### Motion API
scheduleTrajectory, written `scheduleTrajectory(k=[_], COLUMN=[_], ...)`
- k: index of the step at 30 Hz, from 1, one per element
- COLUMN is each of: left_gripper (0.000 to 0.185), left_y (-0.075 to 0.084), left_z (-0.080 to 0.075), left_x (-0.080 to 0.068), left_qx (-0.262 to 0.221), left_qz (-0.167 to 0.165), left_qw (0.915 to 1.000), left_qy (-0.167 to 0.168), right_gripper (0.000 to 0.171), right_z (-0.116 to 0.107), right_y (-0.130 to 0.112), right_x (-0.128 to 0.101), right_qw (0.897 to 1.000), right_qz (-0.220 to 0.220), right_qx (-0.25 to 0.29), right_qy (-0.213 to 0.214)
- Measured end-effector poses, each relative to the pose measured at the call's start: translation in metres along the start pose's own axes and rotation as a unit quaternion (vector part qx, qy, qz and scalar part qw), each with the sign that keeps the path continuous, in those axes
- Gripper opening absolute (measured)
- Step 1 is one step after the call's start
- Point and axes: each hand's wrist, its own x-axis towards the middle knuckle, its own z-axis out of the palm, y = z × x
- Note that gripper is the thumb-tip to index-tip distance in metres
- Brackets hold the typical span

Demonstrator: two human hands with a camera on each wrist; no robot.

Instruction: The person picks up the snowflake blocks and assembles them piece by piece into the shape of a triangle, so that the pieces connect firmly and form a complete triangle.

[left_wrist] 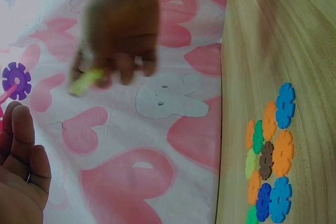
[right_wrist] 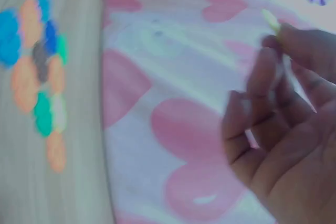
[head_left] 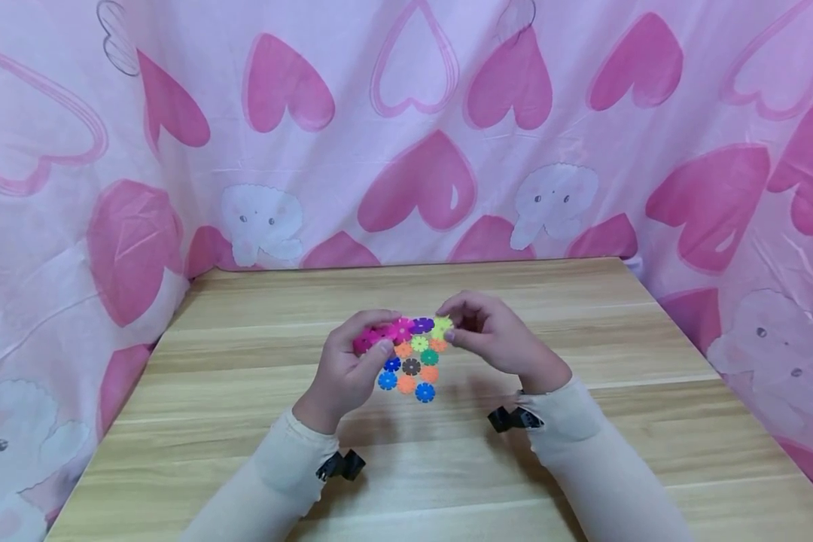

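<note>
Left hand [head_left: 348,361] is gripping the pink-purple disc chain [head_left: 396,330] above the counter [head_left: 244,361] while right hand [head_left: 494,335] is pinching a yellow-green disc [head_left: 442,326] beside it; misaligned slots could be popping joints apart.

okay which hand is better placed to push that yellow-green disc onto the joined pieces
Right, probably. The right hand already pinches the yellow-green disc beside the purple disc; the left hand grips the pink discs.

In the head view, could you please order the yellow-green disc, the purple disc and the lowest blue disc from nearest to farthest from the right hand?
1. Yellow-green disc: pinched in the right hand.
2. Purple disc: just left of it.
3. Lowest blue disc: on the table, nearest the camera.
</note>
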Motion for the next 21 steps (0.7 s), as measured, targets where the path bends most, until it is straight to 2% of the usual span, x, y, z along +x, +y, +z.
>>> scheduleTrajectory(k=[5, 15, 21], left_gripper=[0.036, 0.036, 0.036], left_y=[0.001, 0.001, 0.002], left_z=[0.001, 0.0, 0.001], left_x=[0.0, -0.001, -0.001], left_qx=[0.018, 0.008, 0.002], left_qz=[0.0, -0.008, -0.011], left_qw=[0.9998, 0.9999, 0.9999], left_qy=[0.008, 0.002, -0.004], right_gripper=[0.026, 0.022, 0.025], right_z=[-0.003, 0.0, 0.002], right_y=[-0.014, -0.019, -0.023], right_x=[-0.006, -0.01, -0.012], right_qw=[0.995, 0.993, 0.992], right_qz=[-0.066, -0.094, -0.104], right_qx=[0.048, 0.044, 0.054], right_qy=[0.052, 0.055, 0.039])
